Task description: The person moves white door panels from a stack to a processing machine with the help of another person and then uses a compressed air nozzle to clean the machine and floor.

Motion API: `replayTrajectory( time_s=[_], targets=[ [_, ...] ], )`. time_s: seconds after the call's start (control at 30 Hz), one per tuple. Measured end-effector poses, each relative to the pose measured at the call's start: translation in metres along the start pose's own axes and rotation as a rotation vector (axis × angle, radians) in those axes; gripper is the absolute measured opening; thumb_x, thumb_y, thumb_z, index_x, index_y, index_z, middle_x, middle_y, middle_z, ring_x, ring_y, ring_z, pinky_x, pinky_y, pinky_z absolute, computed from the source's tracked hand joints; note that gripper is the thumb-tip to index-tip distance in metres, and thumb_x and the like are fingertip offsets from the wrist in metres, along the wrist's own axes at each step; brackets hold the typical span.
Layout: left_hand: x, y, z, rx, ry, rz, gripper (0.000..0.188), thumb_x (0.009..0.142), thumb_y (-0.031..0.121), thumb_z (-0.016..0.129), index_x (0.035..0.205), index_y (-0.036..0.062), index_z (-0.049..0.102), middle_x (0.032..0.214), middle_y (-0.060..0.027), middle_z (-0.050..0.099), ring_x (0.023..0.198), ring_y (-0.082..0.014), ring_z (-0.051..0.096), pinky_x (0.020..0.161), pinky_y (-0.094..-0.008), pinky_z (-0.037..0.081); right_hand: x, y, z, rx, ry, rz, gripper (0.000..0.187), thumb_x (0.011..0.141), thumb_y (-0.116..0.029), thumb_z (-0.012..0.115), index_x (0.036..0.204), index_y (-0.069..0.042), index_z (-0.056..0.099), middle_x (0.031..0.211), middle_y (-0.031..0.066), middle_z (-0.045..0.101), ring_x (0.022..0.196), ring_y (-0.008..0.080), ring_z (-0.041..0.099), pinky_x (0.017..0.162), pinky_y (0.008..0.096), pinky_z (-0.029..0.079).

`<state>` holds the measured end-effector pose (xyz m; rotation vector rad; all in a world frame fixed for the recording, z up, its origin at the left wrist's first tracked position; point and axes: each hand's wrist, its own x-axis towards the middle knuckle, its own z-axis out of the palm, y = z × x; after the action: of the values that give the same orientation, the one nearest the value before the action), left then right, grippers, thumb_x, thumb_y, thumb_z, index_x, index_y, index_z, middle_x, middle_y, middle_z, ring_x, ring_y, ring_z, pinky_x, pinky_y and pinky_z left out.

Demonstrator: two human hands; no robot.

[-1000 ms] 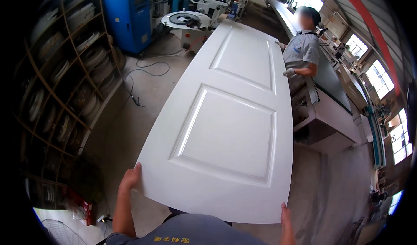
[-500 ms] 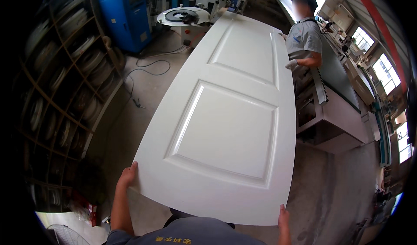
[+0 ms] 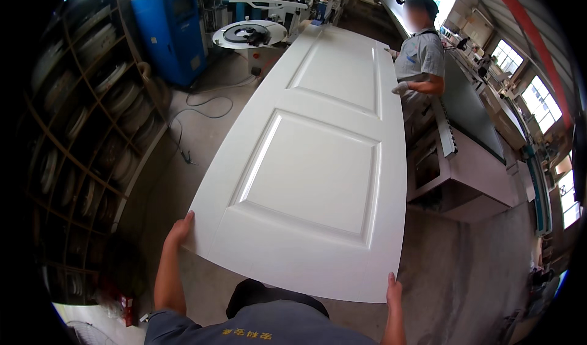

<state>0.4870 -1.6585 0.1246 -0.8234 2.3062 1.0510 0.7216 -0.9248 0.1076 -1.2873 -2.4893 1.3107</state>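
Observation:
A large white door panel point(image 3: 306, 180) with two raised rectangular mouldings stretches away from me, held up off the floor. My left hand point(image 3: 179, 230) grips its near left corner, thumb on the edge and the other fingers out of sight beneath. At the near right corner, my right hand point(image 3: 394, 290) is closed on the panel the same way, thumb upward. Toward the far right edge stands a co-worker point(image 3: 422, 57) in a grey shirt, whose gloved hand point(image 3: 400, 88) is at the panel's side.
Shelving point(image 3: 79, 137) with rolls of edging lines the left. A blue cabinet point(image 3: 168, 33) and a round white turntable point(image 3: 249, 34) stand beyond, with a cable point(image 3: 202, 112) on the floor. On the right is a machine table point(image 3: 468, 112) with a dark top.
The panel has shifted slightly left in view, and its near edge sits a bit higher. Both my hands moved with it, still gripping. The co-worker also appears a little further left.

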Motion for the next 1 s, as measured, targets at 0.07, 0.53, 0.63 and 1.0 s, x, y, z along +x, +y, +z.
replayTrajectory(
  time_s=[0.07, 0.53, 0.63, 1.0],
  targets=[
    [0.016, 0.017, 0.0, -0.012, -0.005, 0.0, 0.087, 0.092, 0.067, 0.034, 0.125, -0.0109, 0.053, 0.134, -0.0282, 0.051, 0.128, -0.0362, 0.047, 0.106, -0.0405, 0.035, 0.023, -0.003, 0.005, -0.008, 0.029, -0.019, 0.071, 0.092, -0.058, 0.054, 0.082, 0.012, 0.06, 0.075, 0.008, 0.058, 0.074, 0.0147, 0.049, 0.067, 0.0361, 0.044],
    [0.134, 0.121, -0.012, -0.074, -0.137, -0.011, 0.085, 0.091, 0.066, 0.039, 0.126, -0.0105, 0.053, 0.133, -0.0289, 0.051, 0.126, -0.038, 0.048, 0.106, -0.0419, 0.035, 0.147, -0.114, 0.041, -0.031, -0.117, 0.226, 0.08, 0.092, -0.059, 0.05, 0.129, 0.011, 0.049, 0.13, 0.0235, 0.055, 0.122, 0.031, 0.052, 0.1, 0.043, 0.042],
    [0.139, 0.167, -0.018, -0.081, -0.238, 0.015, 0.086, 0.09, 0.067, 0.04, 0.125, -0.0112, 0.054, 0.133, -0.0302, 0.051, 0.128, -0.0393, 0.047, 0.106, -0.0426, 0.035, 0.196, -0.089, 0.031, 0.093, -0.188, 0.304, 0.08, 0.093, -0.062, 0.043, 0.138, 0.005, 0.042, 0.138, 0.02, 0.049, 0.13, 0.0331, 0.045, 0.104, 0.0467, 0.039],
    [0.215, 0.243, -0.033, -0.178, -0.379, 0.056, 0.077, 0.088, 0.065, 0.046, 0.118, -0.0042, 0.062, 0.103, -0.0188, 0.064, 0.082, -0.026, 0.059, 0.068, -0.0396, 0.046, 0.295, -0.176, 0.07, 0.138, -0.207, 0.313, 0.075, 0.097, -0.062, 0.029, 0.145, -0.005, 0.035, 0.144, 0.015, 0.044, 0.132, 0.0322, 0.043, 0.107, 0.0456, 0.037]
  ],
)
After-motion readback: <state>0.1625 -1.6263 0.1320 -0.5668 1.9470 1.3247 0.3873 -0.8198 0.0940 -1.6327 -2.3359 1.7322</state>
